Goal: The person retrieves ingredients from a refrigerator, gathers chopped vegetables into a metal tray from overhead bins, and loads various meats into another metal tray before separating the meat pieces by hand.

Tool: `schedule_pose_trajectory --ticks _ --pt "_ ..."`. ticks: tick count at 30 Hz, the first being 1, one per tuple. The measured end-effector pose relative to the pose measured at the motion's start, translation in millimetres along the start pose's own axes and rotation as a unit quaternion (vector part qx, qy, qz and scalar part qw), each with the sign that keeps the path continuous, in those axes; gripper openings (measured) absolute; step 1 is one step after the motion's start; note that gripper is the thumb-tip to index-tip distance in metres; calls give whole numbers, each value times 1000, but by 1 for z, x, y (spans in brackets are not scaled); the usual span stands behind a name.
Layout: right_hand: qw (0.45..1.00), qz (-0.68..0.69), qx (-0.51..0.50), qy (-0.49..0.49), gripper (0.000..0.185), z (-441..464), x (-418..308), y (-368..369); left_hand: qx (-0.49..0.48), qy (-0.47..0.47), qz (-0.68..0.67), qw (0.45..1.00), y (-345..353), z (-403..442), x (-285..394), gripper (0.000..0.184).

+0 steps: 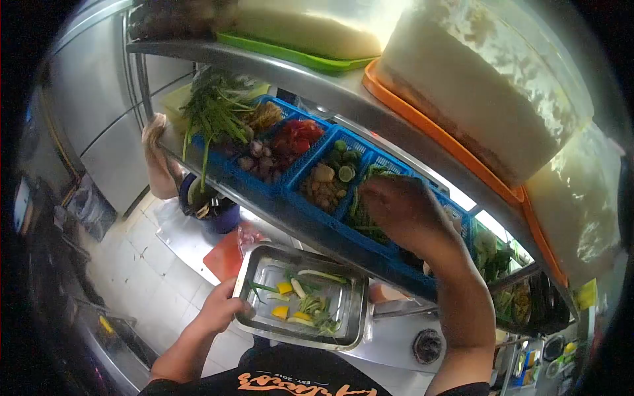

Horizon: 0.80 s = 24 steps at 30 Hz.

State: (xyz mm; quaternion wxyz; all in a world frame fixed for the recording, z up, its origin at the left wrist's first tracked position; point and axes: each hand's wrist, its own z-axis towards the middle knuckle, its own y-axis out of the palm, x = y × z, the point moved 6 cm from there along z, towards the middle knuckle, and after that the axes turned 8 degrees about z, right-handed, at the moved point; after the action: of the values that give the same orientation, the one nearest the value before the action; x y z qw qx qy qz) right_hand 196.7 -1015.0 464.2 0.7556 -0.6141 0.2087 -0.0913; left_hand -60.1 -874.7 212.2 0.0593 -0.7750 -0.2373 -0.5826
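My left hand point(224, 306) grips the left rim of a rectangular metal tray point(362, 310). In the tray lie yellow pieces point(280, 312), pale stalks and chopped greens point(314, 305). My right hand point(403, 212) reaches into the blue baskets on the shelf, over a compartment of thin green vegetables point(360, 214); its fingertips are hidden. Left of it, one blue basket point(290, 191) holds limes point(346, 173) and small brown pieces. Farther left are red peppers point(298, 136), garlic or small onions point(261, 162) and long leafy greens point(214, 112).
A metal shelf point(264, 211) runs diagonally under the baskets. Above it, an upper shelf carries large tubs with an orange rim point(449, 142) and a green rim point(297, 61). Another person's hand point(156, 127) is at the far left post. A red board point(224, 257) lies below.
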Motion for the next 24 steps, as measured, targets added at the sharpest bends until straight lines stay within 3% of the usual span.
schedule_pose_trajectory --ticks 2,5,7,8,10,13,15,16,19,20,22,23,24 --pt "997 -36 -73 1 22 27 1 23 -9 9 -1 1000 -2 9 -1 43" --pt "998 27 -5 -60 24 50 -12 29 -8 11 -15 1000 -3 20 -8 41" --pt "993 35 -4 -109 24 68 -15 44 -16 -5 -43 999 0 20 -16 41" --pt "990 40 -6 -138 24 73 -19 50 -21 -22 -49 998 -1 20 -22 49" --pt "990 67 -15 -121 24 73 -40 26 -6 -31 -31 999 10 3 -9 48" --pt "976 114 -27 -182 23 83 -49 21 18 -30 -29 999 9 -13 -16 47" --pt "982 89 -29 -163 23 98 -37 17 24 -25 -40 999 9 -19 -14 48" --pt "993 52 -34 -104 23 109 -24 20 31 -14 -46 998 5 -19 -20 48" --pt "992 80 2 -97 25 128 -12 16 48 -7 -74 996 -2 -15 -25 49" --pt "989 138 -51 -9 25 130 -17 15 38 -11 -68 997 -4 -13 -24 48" --pt "984 151 -86 39 25 148 -20 29 14 -21 -54 998 -20 1 -17 48" --pt "992 103 -71 -2 24 169 -7 52 21 -28 -50 998 -26 8 -8 47" --pt "988 100 -119 -11 23 177 -1 62 7 -37 -46 998 -29 17 -5 46"
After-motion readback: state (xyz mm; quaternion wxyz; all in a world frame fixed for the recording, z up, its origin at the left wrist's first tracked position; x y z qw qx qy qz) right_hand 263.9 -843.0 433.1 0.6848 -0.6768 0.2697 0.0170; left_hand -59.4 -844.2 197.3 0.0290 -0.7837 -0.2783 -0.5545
